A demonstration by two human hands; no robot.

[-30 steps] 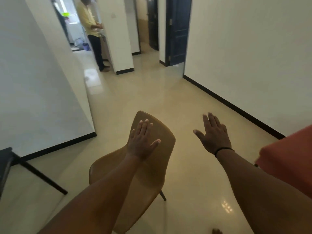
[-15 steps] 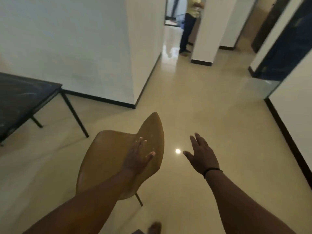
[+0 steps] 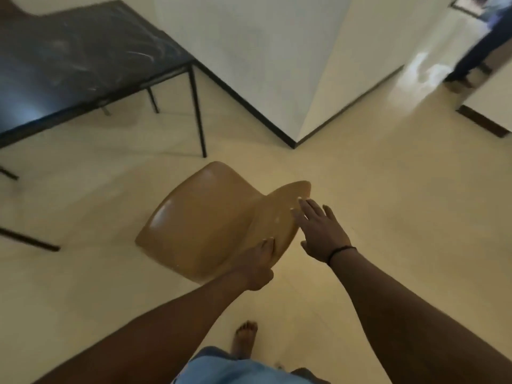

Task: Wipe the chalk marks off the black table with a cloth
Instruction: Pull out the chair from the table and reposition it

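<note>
While the black desk (image 3: 83, 51) now fills the space up and left of both hands, its chalk marks (image 3: 138, 55) remain unwiped.

A second ago only the desk's corner showed. The left hand (image 3: 259, 268) grips the rim of the tan chair (image 3: 210, 220), which it earlier merely touched with flat fingers. The right hand (image 3: 322, 234) is released, fingers straight beside the backrest. No cloth is visible. Judgement: approach phase; wiping has not begun.
</note>
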